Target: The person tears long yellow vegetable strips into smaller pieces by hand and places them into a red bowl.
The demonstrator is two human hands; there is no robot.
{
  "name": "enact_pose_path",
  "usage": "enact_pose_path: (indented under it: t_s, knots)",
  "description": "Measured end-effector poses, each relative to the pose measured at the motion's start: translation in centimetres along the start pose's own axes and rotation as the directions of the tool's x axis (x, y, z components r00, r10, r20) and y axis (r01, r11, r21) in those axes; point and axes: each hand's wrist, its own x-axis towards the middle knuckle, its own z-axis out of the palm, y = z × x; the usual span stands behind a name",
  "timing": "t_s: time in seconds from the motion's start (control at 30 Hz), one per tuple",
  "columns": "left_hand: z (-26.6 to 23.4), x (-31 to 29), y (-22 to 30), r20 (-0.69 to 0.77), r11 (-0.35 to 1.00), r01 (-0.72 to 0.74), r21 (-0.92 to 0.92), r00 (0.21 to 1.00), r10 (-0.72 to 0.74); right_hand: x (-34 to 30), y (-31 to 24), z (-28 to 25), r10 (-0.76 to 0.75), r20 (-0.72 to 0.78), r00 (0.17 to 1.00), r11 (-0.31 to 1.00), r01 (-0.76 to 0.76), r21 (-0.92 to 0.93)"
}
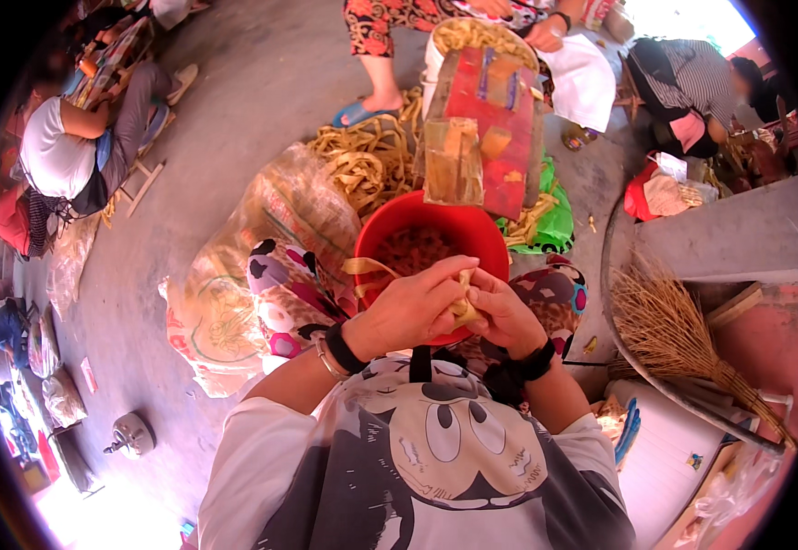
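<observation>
Both of my hands are close together over the near rim of a red bucket. My left hand and my right hand pinch a folded pale-yellow strip between their fingertips. It looks like a flat dried leaf or stalk. A loose strip end sticks out to the left of my left hand. Small brownish pieces lie inside the bucket; their kind is too blurred to tell. My fingers hide part of the folded strip.
Beyond the bucket stands a red-topped board with wooden blocks. Yellow strips lie heaped beside a clear plastic sack. A green bag is at the right, then a straw broom. Other people sit nearby, one across the board.
</observation>
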Motion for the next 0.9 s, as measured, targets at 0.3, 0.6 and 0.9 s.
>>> enact_pose_path:
  t_s: [0.3, 0.6, 0.9]
  knots:
    - [1.3, -1.1, -1.4, 0.147, 0.937, 0.336, -0.099, 0.936, -0.320, 0.6, 0.8, 0.0, -0.381, 0.080, 0.921, 0.238, 0.181, -0.954]
    - [0.0, -1.2, -2.0, 0.069, 0.958, 0.262, 0.113, 0.960, -0.271, -0.2, -1.1, 0.7, 0.040, -0.012, 0.999, 0.901, -0.042, -0.433]
    - [-1.0, -1.9, -1.9, 0.140, 0.879, 0.447, -0.167, 0.893, -0.427, -0.7, -3.6, -0.8, 0.082, -0.092, 0.992, 0.825, -0.119, -0.552]
